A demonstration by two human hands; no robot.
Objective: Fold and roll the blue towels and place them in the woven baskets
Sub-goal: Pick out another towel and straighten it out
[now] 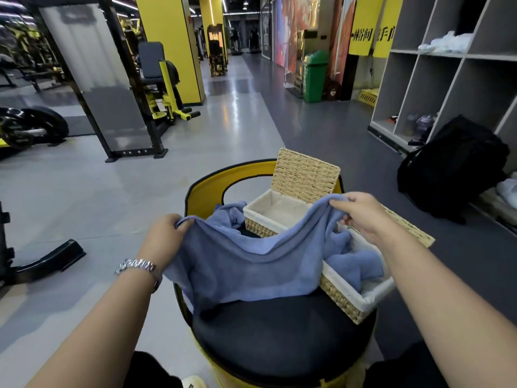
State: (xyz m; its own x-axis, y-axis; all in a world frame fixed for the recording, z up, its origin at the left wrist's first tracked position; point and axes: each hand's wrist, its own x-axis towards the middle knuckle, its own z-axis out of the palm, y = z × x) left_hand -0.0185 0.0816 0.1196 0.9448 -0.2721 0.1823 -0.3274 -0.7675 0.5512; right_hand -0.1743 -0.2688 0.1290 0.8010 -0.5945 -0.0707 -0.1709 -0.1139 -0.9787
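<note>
I hold a blue towel (246, 264) spread between both hands above a round black cushioned seat (279, 337). My left hand (165, 236) grips its left top corner, and my right hand (363, 214) pinches its right top corner. The cloth sags in the middle and hangs down over the seat's front. A far woven basket (260, 228) with a white liner and raised lid stands behind the towel, its inside bare. A near woven basket (352, 303) on the right holds a crumpled blue towel (352, 261). Another loose blue towel (226, 214) lies at the back left.
The seat has a yellow frame (201, 189) and stands on a grey gym floor. Exercise machines (159, 88) stand at the left, grey cubby shelves (436, 88) and a black bag (453, 169) at the right, a green bin (314, 77) farther back.
</note>
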